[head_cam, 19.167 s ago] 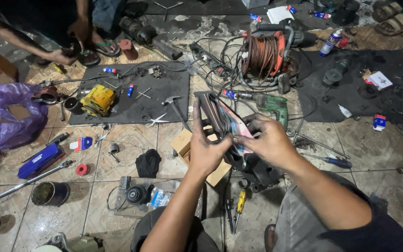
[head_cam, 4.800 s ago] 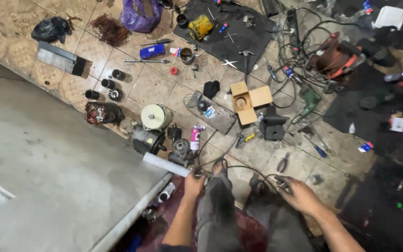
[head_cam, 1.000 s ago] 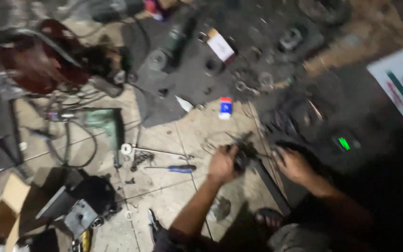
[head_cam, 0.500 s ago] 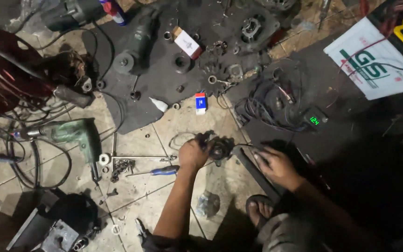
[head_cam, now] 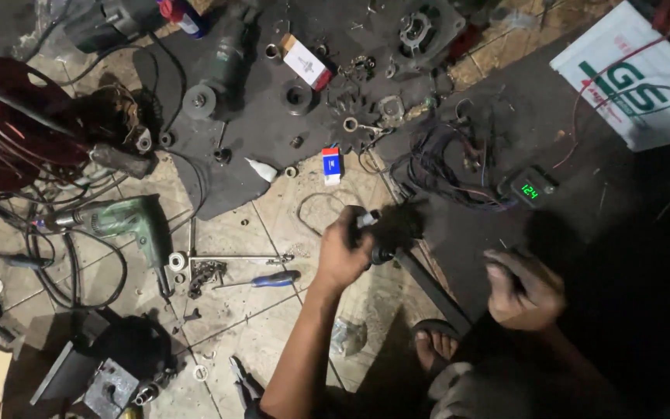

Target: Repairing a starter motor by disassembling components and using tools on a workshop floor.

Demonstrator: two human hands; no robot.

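**Clerk:** Motor part point(head_cam: 393, 229), dark, lumpy, with a pale stub at its left end: you hold it in your left hand point(head_cam: 343, 252), fingers wrapped round that end, above the tiled floor point(head_cam: 273, 326) at the edge of the dark mat point(head_cam: 273, 132). A black bar or strap point(head_cam: 432, 283) runs down and to the right from it toward your sandalled foot point(head_cam: 432, 349).

**Operator:** Which way does it lie?

**Clerk:** Long axis roughly level across the view, pale stub to your left, bulk to your right toward the tangle of wires point(head_cam: 443, 167). Shadow hides its far end, so I cannot tell more than that.

**Operator:** And my right hand?

**Clerk:** Right hand point(head_cam: 525, 291), curled loosely, well apart from the part. Whether it grips anything, I cannot tell; it sits in deep shadow.

**Operator:** Risks?

**Clerk:** Item one: you carry the part one-handed by its narrow end, so the heavier bulk may, in my judgement, twist out of your grip and drop onto the tiles or your foot. Item two: the wires lie just beside the bulk; a swing to the right could snag them and tug the small meter with green digits point(head_cam: 529, 188). Item three: loose goods underfoot, namely the blue-handled screwdriver point(head_cam: 261, 281), the green drill point(head_cam: 129, 221) and small washers, could roll or trip you if you shift.
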